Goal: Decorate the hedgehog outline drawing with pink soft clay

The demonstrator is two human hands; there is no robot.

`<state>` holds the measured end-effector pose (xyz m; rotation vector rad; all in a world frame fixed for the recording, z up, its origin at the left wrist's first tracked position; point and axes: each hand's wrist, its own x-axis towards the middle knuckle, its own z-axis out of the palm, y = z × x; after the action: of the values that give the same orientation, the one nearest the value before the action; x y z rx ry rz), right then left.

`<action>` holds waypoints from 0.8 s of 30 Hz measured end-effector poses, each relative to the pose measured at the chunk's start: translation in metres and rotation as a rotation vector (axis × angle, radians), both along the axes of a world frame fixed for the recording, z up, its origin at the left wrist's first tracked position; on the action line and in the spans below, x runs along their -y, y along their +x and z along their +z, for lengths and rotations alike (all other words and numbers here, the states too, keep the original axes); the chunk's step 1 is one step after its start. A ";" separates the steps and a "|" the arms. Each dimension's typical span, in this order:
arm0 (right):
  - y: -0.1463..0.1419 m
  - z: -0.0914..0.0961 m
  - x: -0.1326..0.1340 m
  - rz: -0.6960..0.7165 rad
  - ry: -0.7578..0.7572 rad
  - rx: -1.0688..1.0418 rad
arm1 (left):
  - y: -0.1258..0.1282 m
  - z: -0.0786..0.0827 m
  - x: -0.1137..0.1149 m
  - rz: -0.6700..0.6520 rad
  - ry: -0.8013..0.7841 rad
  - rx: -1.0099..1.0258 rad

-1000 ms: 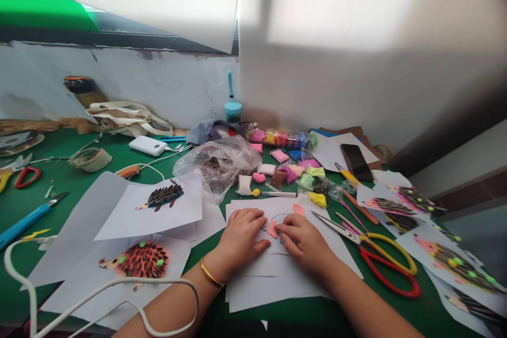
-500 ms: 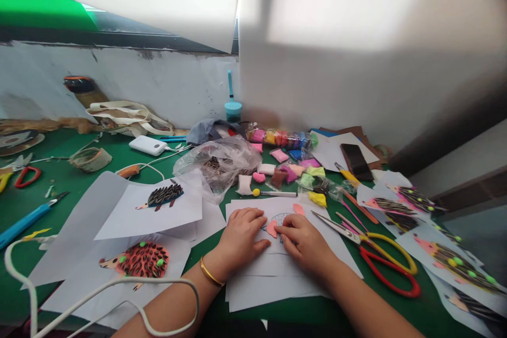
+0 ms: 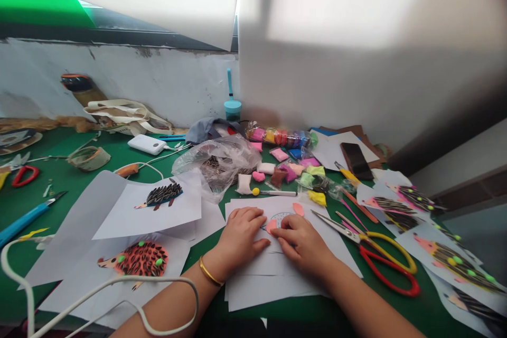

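Observation:
My left hand lies with its fingers stretched out on a stack of white paper, holding it down. On the top sheet is a blue outline drawing, partly covered by my hands. A flat piece of pink clay lies over the drawing. My right hand has curled fingers pinched at the clay's right edge; how much they grip is partly hidden. A second pink clay piece sits on the paper just beyond my right hand.
Red-and-yellow scissors lie right of the paper. Several clay packets and a plastic bag of seeds stand behind. Finished hedgehog pictures lie left, more at right. A white cable loops above my left forearm.
My right fingers have shifted slightly left over the pink clay, which now looks flatter and rounder. My left hand has stayed in place.

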<state>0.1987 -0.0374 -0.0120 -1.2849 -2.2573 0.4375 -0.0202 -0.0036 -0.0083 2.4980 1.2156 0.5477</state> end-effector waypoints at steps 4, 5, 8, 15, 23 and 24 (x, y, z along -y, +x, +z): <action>-0.001 0.000 0.000 0.006 0.007 0.003 | 0.000 0.001 0.000 0.001 -0.006 0.001; -0.001 0.000 0.000 0.011 0.013 0.008 | 0.000 0.001 0.000 0.000 -0.006 0.004; -0.004 0.003 0.000 0.023 0.026 0.044 | 0.000 0.001 0.001 0.000 0.000 0.012; -0.008 0.005 0.000 0.038 0.036 0.061 | 0.000 0.001 0.001 -0.001 0.015 0.007; -0.010 0.003 -0.002 0.040 0.032 0.052 | 0.000 0.001 0.002 0.000 0.019 0.011; -0.011 0.003 -0.002 0.039 0.031 0.064 | 0.001 0.002 0.002 0.000 0.019 0.012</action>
<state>0.1876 -0.0352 -0.0086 -1.2582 -2.3368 0.3789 -0.0197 -0.0052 -0.0064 2.5068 1.2118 0.5758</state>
